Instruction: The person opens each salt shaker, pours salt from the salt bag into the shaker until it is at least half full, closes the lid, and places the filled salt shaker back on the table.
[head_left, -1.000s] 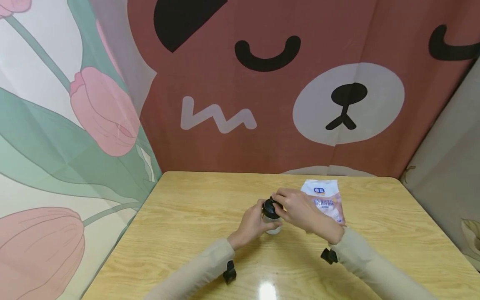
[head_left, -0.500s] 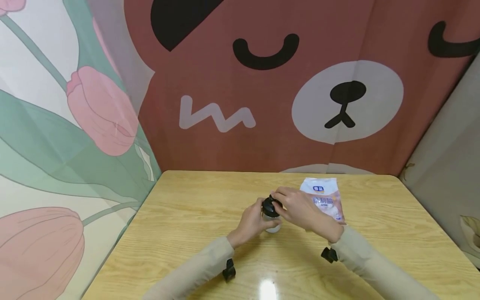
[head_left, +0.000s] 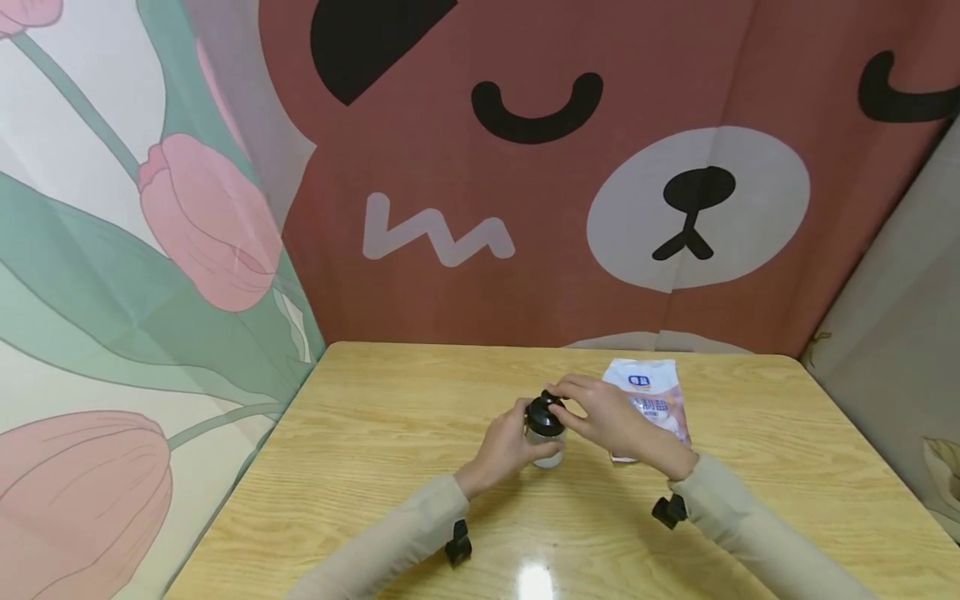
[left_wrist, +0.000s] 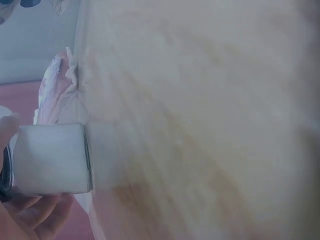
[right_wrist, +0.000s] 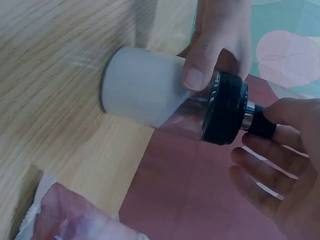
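Note:
A clear seasoning jar (right_wrist: 142, 90) filled with white powder or grains stands on the table in front of me. My left hand (head_left: 504, 446) grips it from the side, its thumb across the front. On top sits a black lid (right_wrist: 225, 107) with a black knob (right_wrist: 262, 122) on a short metal stem. Thumb and forefinger of my right hand (head_left: 611, 419) pinch that knob, while the other fingers stay off the jar in the right wrist view. From the left wrist, the jar's white lower part (left_wrist: 52, 159) shows beside some fingers (left_wrist: 42, 215).
Behind my right hand lies a white and pink printed bag (head_left: 647, 404), partly hidden by the arm. The wooden table (head_left: 405, 400) reaches back to a hanging cloth with a bear print (head_left: 420, 300). Black wrist cameras (head_left: 459, 546) hang under both sleeves.
My right hand has opened its grasp over the lid slightly and shifted a little right, so more of the lid and knob shows. The left hand and jar have stayed in place.

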